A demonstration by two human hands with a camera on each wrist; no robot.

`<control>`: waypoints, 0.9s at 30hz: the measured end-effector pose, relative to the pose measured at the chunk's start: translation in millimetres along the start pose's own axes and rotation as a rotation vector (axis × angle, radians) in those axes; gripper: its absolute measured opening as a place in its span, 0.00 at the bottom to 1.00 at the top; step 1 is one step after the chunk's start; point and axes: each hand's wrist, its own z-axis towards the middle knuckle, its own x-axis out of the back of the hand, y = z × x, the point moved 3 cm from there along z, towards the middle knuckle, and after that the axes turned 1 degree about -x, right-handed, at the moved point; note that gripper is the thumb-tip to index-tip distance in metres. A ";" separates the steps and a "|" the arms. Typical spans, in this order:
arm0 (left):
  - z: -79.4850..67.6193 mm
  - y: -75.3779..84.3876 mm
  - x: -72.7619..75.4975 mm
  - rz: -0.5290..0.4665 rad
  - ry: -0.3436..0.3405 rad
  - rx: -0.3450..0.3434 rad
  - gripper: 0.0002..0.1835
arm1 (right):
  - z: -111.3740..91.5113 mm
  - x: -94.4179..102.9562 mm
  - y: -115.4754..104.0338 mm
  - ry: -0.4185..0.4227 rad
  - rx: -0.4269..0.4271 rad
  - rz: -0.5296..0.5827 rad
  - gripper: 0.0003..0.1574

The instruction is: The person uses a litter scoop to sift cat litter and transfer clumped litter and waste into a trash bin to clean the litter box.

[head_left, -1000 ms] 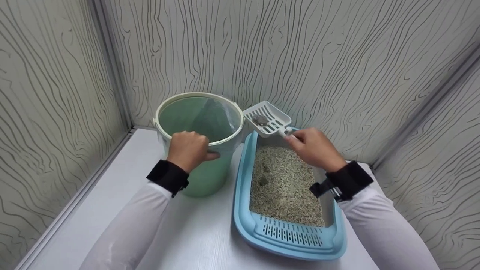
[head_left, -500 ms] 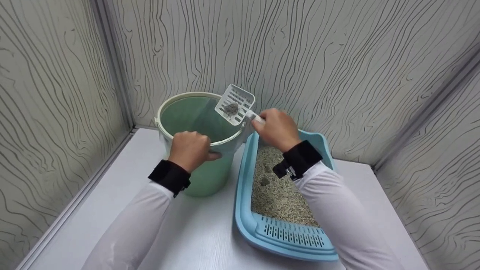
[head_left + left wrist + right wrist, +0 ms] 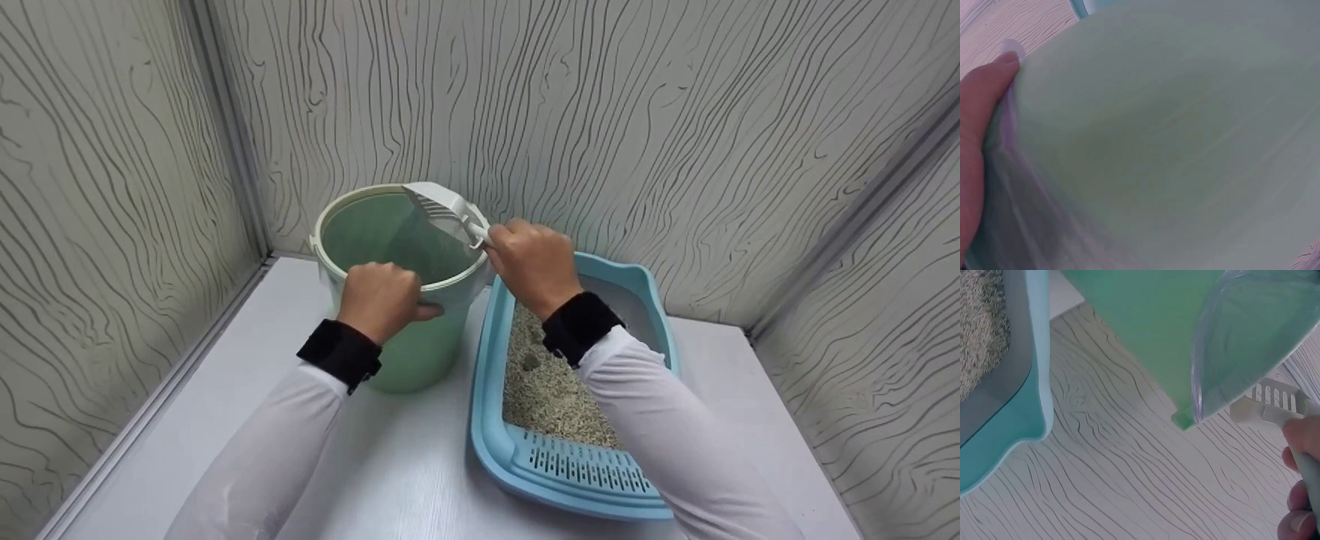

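My right hand (image 3: pixel 534 262) grips the handle of a white slotted litter scoop (image 3: pixel 441 198). The scoop hangs tipped on its side over the right part of a green trash bin (image 3: pixel 409 356), its slots facing down and left. No clump shows on it from this angle. My left hand (image 3: pixel 379 300) holds the bin's near rim, fingers curled over it and thumb outside. A clear plastic liner (image 3: pixel 1252 343) covers the bin's inside in the right wrist view. Beside the bin stands a blue litter box (image 3: pixel 489 409) with tan litter (image 3: pixel 555 397) and a dark clump (image 3: pixel 531 362).
Both containers stand on a white tabletop (image 3: pixel 390 465). Behind them rises a wood-grain patterned wall (image 3: pixel 570 112), with similar panels at left and right. Part of the litter lies hidden under my right forearm.
My right hand carried the scoop left from above the litter box to over the bin, then turned it onto its side. The grey clump seen on it earlier is out of sight. My left hand stayed.
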 end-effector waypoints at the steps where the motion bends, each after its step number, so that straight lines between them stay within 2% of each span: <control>1: 0.4 0.3 -0.2 0.001 -0.003 0.000 0.41 | -0.1 0.6 0.3 0.001 0.003 0.006 0.15; 8: 2.4 3.2 -1.5 -0.002 -0.047 -0.005 0.40 | -5.1 4.5 6.1 -0.039 -0.052 0.098 0.16; 13: 2.4 4.4 -1.8 0.003 -0.060 -0.006 0.41 | -6.9 7.4 14.6 -0.137 -0.142 0.206 0.16; 17: 2.5 4.9 -1.0 0.008 -0.052 -0.007 0.43 | -8.8 12.5 26.6 -0.254 -0.272 0.312 0.19; 21: 1.5 4.6 0.1 0.004 -0.034 -0.011 0.45 | -19.3 20.2 43.3 -0.353 -0.419 0.450 0.18; 24: 0.4 2.4 0.0 -0.002 -0.028 -0.008 0.45 | -32.6 25.9 57.9 -0.394 -0.512 0.537 0.16; 27: -0.4 -0.7 0.2 0.003 -0.039 -0.002 0.45 | -47.5 31.4 73.1 -0.411 -0.567 0.581 0.15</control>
